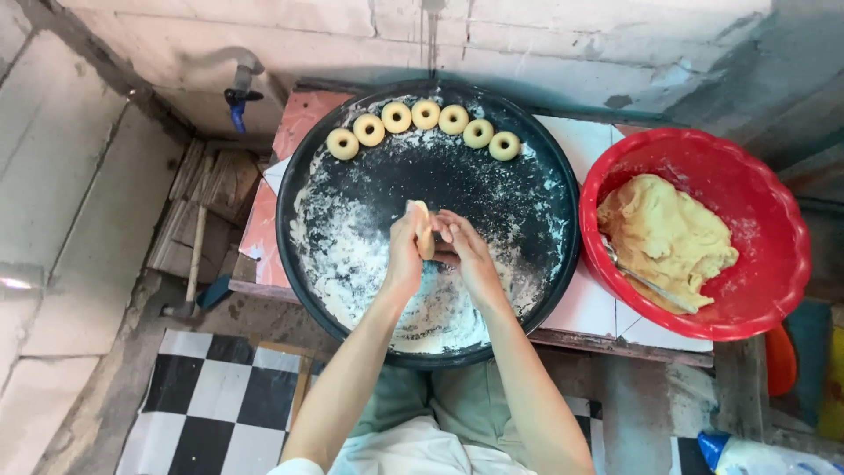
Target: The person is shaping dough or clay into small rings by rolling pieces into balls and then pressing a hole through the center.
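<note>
My left hand (404, 255) and my right hand (466, 251) meet over a large round black tray (303, 185) dusted with flour. Between them they pinch a small pale piece of dough (423, 229), held on edge. Along the tray's far rim lies a curved row of several ring-shaped dough pieces (425, 114). To the right stands a red bowl (747, 176) with a big lump of yellow dough (664, 233) and a metal spoon (646, 281) stuck in it.
The tray and bowl rest on a low tiled stand (598, 308) against a rough wall. A pipe with a blue tap (237, 101) is at the back left. Checkered floor (220, 396) lies below; a hammer (189, 281) leans at the left.
</note>
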